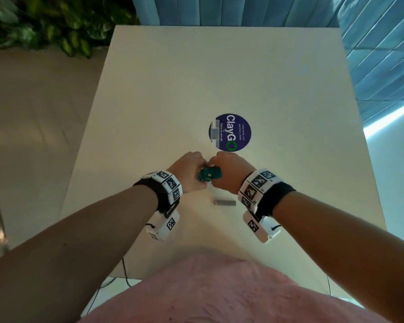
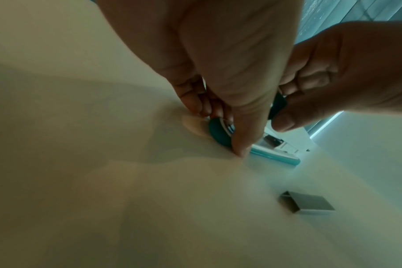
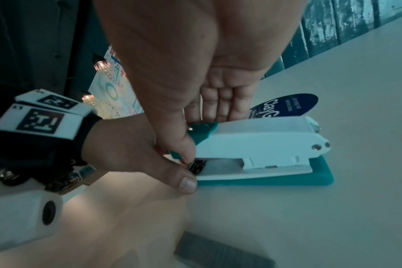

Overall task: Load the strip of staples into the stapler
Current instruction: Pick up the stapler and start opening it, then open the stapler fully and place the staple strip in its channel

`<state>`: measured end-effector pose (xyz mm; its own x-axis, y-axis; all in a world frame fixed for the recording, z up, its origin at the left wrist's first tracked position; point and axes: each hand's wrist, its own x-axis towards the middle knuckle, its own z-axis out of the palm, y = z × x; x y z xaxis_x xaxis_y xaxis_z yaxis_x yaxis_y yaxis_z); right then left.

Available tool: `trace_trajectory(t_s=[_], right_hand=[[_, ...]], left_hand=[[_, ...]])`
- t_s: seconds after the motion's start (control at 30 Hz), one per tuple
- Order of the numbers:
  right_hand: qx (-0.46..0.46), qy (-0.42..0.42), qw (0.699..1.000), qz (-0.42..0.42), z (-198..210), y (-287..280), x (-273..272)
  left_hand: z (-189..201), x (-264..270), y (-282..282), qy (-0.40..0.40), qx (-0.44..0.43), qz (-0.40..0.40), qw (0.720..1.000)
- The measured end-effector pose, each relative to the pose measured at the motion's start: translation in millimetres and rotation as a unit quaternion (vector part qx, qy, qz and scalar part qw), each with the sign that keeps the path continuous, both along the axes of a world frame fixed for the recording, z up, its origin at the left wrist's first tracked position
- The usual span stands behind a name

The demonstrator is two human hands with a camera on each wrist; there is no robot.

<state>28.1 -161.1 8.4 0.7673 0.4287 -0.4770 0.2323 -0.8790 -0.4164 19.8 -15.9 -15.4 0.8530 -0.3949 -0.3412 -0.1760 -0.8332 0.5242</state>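
Note:
A white stapler [image 3: 264, 139] with a teal nose and teal base lies on the cream table [image 1: 219, 73], its hinge pointing away. My left hand [image 1: 196, 170] pinches the nose end low down, thumb against the base in the right wrist view. My right hand [image 3: 202, 134] curls over the top of the same end, fingers on the far side and thumb by the metal magazine mouth. In the head view only the teal nose [image 1: 209, 174] shows between both hands. The grey strip of staples [image 1: 225, 202] lies loose on the table just nearer me, untouched, and the strip [image 2: 306, 202] is seen apart from the stapler.
A round dark blue sticker [image 1: 230, 132] is stuck to the table just beyond the hands. Green plants [image 1: 56, 26] stand past the far left corner, and blue slatted panels [image 1: 383, 54] run along the right. Bare tabletop surrounds the stapler.

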Motion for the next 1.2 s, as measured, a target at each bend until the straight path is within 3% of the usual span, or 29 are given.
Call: trace_trajectory(t_s=[0.23, 0.4, 0.57, 0.8, 0.97, 1.2], right_hand=[[0.041, -0.010, 0.999, -0.004, 6.9, -7.6, -3.8], [0.117, -0.041, 0.991, -0.049, 32.8, -31.3, -8.0], [0.132, -0.082, 0.979, -0.136, 48.5, -83.5, -17.7], [0.045, -0.095, 0.968, -0.229, 9.5, -147.5, -30.4], [0.016, -0.063, 0.972, -0.227, -25.4, -152.6, -29.0], [0.022, -0.070, 0.972, -0.223, -32.8, -152.4, -29.3]], left_hand=[[-7.6, -2.0, 3.2, 0.003, -0.026, 0.027, 0.999], [-13.3, -2.4, 5.8, -0.014, -0.052, 0.025, 0.998], [-16.7, -3.2, 6.1, -0.022, -0.056, 0.025, 0.998], [-20.0, -5.4, 6.2, -0.025, -0.063, 0.036, 0.997], [-21.6, -8.2, 8.0, -0.023, -0.065, 0.041, 0.997], [-22.0, -10.5, 8.6, -0.014, -0.075, 0.057, 0.995]])
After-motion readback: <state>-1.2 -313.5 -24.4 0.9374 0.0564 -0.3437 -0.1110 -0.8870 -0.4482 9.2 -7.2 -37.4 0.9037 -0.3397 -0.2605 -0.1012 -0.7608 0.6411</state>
